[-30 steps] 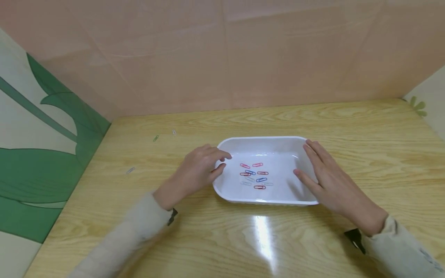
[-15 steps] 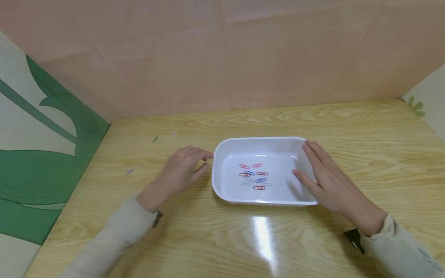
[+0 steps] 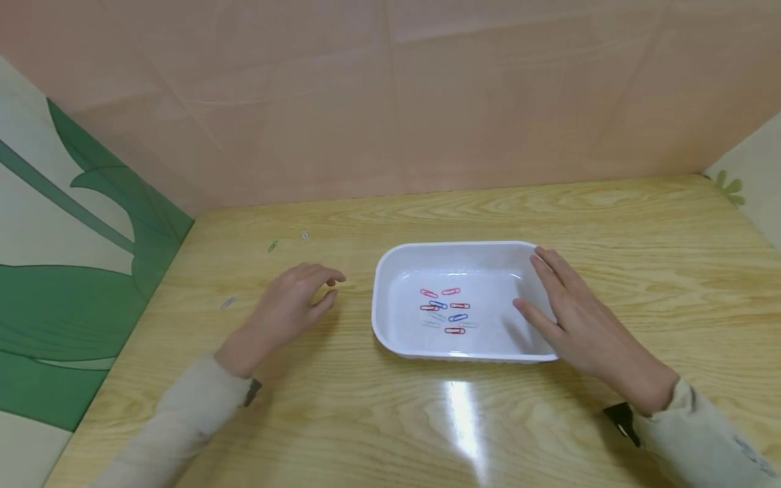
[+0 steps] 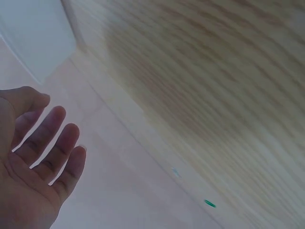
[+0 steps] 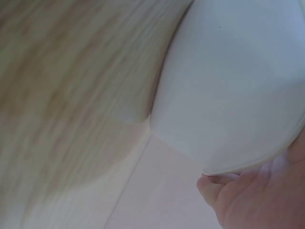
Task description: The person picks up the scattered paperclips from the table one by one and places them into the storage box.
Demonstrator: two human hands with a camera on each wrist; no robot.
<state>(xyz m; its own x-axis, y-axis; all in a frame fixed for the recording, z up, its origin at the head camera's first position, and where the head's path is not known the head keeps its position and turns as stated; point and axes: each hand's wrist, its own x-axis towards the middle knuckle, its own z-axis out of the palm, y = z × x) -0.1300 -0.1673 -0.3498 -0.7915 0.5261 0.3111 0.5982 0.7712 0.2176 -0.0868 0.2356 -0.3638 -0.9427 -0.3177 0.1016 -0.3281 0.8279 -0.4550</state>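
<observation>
A white rectangular tray [image 3: 497, 339] holds several paper clips in red, pink, blue and pale white, among them a red clip [image 3: 454, 331] and a blue clip [image 3: 457, 317]. My right hand [image 3: 582, 322] rests on the tray's right rim with fingers extended and thumb over the inside; in the right wrist view the hand [image 5: 267, 198] lies along the rim. Left of the tray, my left hand [image 3: 283, 305] hovers over the table, fingers loosely bent. Nothing shows between finger and thumb of that hand [image 4: 38, 162] in the left wrist view.
Three loose clips lie on the wooden table [image 3: 342, 420]: a green clip [image 3: 272, 246] and a white clip [image 3: 305, 235] towards the back left, a bluish clip [image 3: 228, 302] further left. A pinkish wall covering [image 3: 390, 102] rises behind the table.
My left hand has drawn back from above the tray's left rim to the table at its left. My right hand stays on the rim, and the clips lie as before.
</observation>
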